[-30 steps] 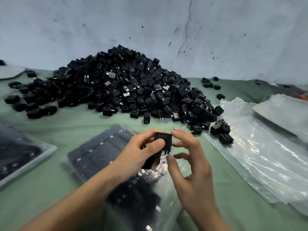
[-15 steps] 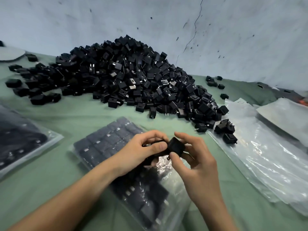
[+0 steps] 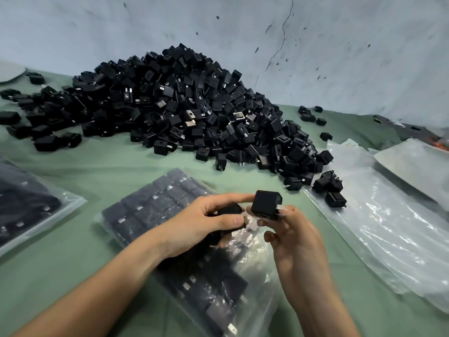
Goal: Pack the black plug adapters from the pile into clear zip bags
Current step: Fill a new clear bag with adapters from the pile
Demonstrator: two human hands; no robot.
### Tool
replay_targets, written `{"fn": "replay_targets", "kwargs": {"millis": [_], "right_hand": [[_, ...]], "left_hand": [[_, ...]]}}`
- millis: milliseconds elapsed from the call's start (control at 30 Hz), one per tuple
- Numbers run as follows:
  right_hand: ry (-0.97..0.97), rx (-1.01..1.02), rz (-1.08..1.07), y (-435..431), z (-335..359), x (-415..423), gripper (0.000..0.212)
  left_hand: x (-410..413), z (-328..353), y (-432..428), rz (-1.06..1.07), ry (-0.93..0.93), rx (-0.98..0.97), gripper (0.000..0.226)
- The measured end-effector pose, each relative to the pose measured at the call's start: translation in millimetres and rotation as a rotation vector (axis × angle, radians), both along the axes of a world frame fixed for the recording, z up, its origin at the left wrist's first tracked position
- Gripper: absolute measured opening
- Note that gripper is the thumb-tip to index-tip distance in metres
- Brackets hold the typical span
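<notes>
Above the zip bag (image 3: 155, 210), left hand (image 3: 206, 223) and right hand (image 3: 300, 242) grip adapters (image 3: 266, 204).

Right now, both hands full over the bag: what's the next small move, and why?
Probably lower the right hand and slip its adapter into the part-filled bag just below. The adapter is pinched free above the bag, where packed rows already lie; the left hand grips a second adapter for after.

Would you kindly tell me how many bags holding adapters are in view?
2. The first bag lies in the middle foreground. The second bag lies at the left edge, partly cut off. More may sit outside the view.
</notes>
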State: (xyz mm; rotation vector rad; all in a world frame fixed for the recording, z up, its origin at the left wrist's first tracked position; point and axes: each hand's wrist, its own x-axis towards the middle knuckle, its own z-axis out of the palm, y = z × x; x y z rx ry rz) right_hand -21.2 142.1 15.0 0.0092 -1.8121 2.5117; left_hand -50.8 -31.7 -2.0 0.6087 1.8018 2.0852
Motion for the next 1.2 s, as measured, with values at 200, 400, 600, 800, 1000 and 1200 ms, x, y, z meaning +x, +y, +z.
{"fn": "replay_targets", "kwargs": {"millis": [200, 400, 600, 800, 1000, 1200], "right_hand": [[-0.02, 0.035, 0.051, -4.6, 3.7, -4.2, 0.008], [0.121, 0.228, -0.058, -6.3, 6.3, -2.6, 0.015], [0.506, 0.764, 0.096, 9.1, 20.5, 9.1, 0.017], [0.561, 1.033, 0.054, 36.9, 32.5, 18.1, 0.022], [0.39, 1.151, -0.011, 103.1, 4.2, 47.7, 0.018], [0.386, 1.197, 0.077, 78.6, -31.8, 72.8, 0.028]], "left_hand": [[4.5, 1.7, 6.1, 0.097, 0.053, -0.067, 0.053], [3.7, -2.3, 6.7, 0.195, 0.044, -0.024, 0.037], [0.8, -3.6, 1.8, 0.213, 0.098, -0.043, 0.039], [2.3, -0.7, -6.9, 0.169, 0.144, -0.072, 0.047], [-9.2, -3.2, -15.7, 0.272, -0.058, 0.279, 0.045], [-11.8, -8.2, -15.6, 0.262, -0.074, 0.285, 0.043]]}}
